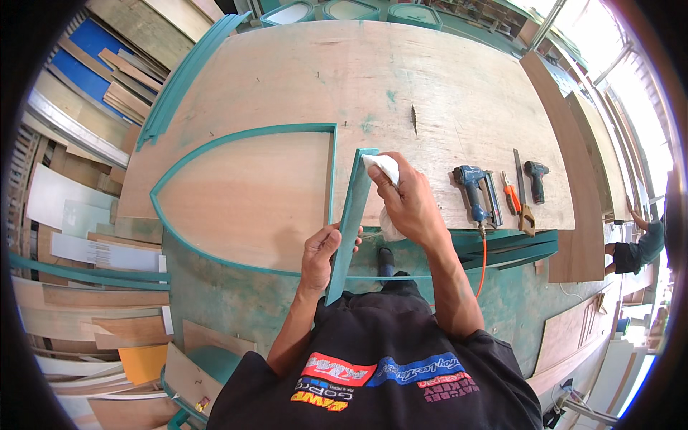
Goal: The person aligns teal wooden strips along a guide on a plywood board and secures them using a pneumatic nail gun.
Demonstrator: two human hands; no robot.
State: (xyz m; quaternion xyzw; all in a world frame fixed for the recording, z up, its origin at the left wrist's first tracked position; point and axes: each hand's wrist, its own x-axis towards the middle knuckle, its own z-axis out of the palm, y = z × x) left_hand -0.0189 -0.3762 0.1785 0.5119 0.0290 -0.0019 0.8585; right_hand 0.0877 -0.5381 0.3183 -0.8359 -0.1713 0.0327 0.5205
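Upright in front of me stands a narrow teal wooden strip, its top near the table edge. My left hand is wrapped round its lower part, with fingertips showing on the far side. In my right hand is a white cloth, pinched between thumb and fingers against the strip's upper end; more of the cloth hangs below the palm. Just left of the strip, a pointed, arch-shaped teal frame lies on the plywood table, partly overhanging its near edge.
Right of my hands lie a blue nail gun with an orange hose, an orange-handled tool, a handsaw and a cordless drill. Teal strips line the table's far left. A person is at far right.
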